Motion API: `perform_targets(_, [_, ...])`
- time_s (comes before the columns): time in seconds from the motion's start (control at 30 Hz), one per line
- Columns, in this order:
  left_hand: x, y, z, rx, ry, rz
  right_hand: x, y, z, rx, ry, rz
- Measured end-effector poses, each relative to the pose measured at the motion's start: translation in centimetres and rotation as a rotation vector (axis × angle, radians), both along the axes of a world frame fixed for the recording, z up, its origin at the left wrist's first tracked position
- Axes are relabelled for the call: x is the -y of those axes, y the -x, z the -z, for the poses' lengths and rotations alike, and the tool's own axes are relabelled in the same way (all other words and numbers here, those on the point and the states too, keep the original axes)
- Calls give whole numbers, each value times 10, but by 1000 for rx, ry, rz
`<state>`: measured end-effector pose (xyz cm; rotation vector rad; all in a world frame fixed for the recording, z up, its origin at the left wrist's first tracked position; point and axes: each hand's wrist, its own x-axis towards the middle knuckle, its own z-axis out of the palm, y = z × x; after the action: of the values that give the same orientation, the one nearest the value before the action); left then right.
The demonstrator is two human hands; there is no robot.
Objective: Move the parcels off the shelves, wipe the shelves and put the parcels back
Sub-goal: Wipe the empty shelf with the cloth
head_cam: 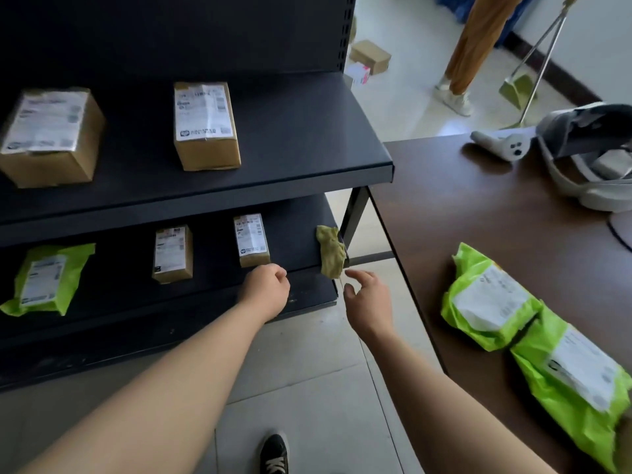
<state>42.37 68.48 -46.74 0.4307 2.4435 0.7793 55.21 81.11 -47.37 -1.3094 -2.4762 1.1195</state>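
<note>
Two cardboard parcels (205,126) (51,135) stand on the dark upper shelf (307,142). The lower shelf (297,230) carries two small boxes (251,239) (172,253) and a green mailer (46,278). A yellow-green cloth (330,251) hangs over that shelf's right end. My left hand (268,290) hovers at the lower shelf's front edge just below the right small box, fingers curled and holding nothing. My right hand (367,299) is just below the cloth, fingers spread, not touching it. Two green mailers (489,299) (578,381) lie on the brown table (461,206).
A white headset (588,159) and a controller (501,145) sit at the table's far end. Another person's legs (468,53) stand on the tiled floor beside a dustpan (518,88). Boxes (369,56) lie on the floor behind the shelf. My shoe (273,453) is below.
</note>
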Motion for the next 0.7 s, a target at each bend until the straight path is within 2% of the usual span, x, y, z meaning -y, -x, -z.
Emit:
perform_targets(0.2, [-18,32,81,27,73,78,-31,35,76,41,3,-18])
perform_targets(0.3, [-33,45,131,-28,100,136,-48,55,125,55,28,-45])
perform_targets(0.47, [-59,60,190,-8,170,256,-68,85,188,145,-84,-203])
perform_targets(0.7, [-78,78,239,-138,454,480,-101,123,243,350,-148,-348])
